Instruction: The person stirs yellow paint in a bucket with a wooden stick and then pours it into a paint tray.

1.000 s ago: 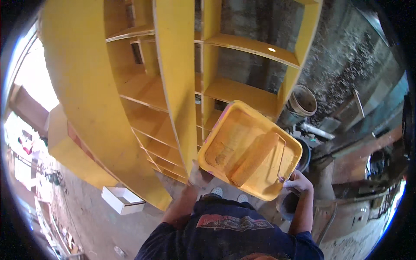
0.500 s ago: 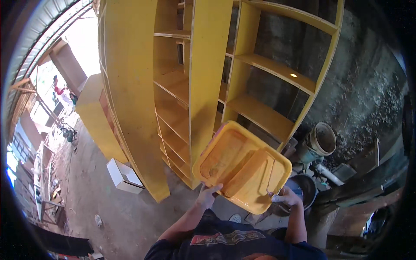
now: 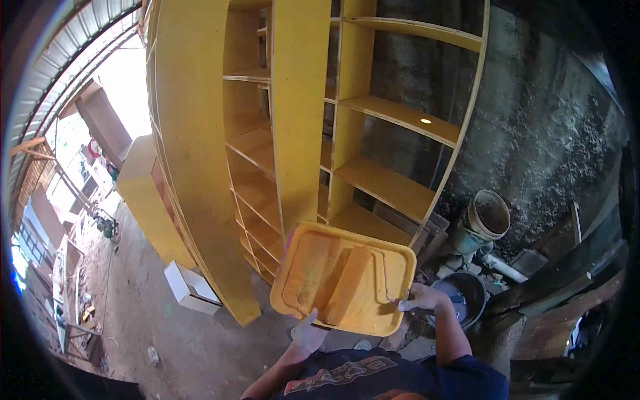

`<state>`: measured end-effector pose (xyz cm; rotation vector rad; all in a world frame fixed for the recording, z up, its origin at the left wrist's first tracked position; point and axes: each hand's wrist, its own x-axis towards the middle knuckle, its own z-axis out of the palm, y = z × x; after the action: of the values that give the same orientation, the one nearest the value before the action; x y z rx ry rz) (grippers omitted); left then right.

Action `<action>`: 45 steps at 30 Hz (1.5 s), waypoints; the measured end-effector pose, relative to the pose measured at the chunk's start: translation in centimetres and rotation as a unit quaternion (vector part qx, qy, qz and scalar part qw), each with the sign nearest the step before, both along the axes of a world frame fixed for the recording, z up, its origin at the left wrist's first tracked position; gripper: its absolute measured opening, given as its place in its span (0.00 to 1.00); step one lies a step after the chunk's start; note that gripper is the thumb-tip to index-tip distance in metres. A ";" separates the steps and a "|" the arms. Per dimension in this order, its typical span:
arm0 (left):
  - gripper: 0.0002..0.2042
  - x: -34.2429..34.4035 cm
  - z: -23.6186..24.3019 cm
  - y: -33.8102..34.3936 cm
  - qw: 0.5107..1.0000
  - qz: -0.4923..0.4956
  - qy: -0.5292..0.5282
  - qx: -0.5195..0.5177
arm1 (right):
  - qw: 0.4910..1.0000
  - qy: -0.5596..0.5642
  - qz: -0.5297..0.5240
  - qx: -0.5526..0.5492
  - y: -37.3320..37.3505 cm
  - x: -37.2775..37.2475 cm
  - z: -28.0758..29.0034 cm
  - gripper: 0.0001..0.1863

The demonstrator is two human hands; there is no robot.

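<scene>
A yellow paint tray point(image 3: 300, 267), smeared with orange-yellow paint, is held up in front of me, above the floor. In it lies a paint roller point(image 3: 350, 285), its sleeve coated in the same colour and its thin wire frame bending toward the tray's right edge. My left hand point(image 3: 309, 335) grips the near left rim, thumb over the edge and fingers hidden underneath. At the right edge my right hand point(image 3: 425, 299) is closed round the roller's handle end, which the fingers mostly cover; whether it also grips the rim I cannot tell.
Tall yellow shelving units point(image 3: 300, 120) stand just beyond the tray. A white open box point(image 3: 192, 288) sits on the floor at left. To the right are a dirty bucket point(image 3: 489, 215), a dark basin point(image 3: 467, 293) and a rough wall point(image 3: 533, 113). A person point(image 3: 97, 153) is far left.
The tray with the roller has moved down and left in view and turned more level. Both hands have kept their hold. My view has shifted, so the shelves sit further left.
</scene>
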<state>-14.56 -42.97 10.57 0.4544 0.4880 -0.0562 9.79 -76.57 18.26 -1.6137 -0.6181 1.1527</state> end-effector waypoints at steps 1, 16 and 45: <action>0.33 -0.3 0.1 0.3 0.999 -0.016 -0.035 0.014 | 1.000 0.001 0.010 0.016 0.3 -0.1 0.2 0.32; 0.27 -4.6 3.0 0.5 0.974 0.047 -0.127 0.183 | 0.993 0.090 0.047 0.058 6.9 -1.7 -4.4 0.32; 0.34 -19.4 0.4 10.1 0.902 0.368 0.066 0.216 | 0.958 0.063 0.278 -0.020 35.4 -10.7 -3.2 0.29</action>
<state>-33.96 -32.92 10.92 0.6771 0.7866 0.7726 -0.87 -41.22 15.05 -1.4213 -1.0064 1.6701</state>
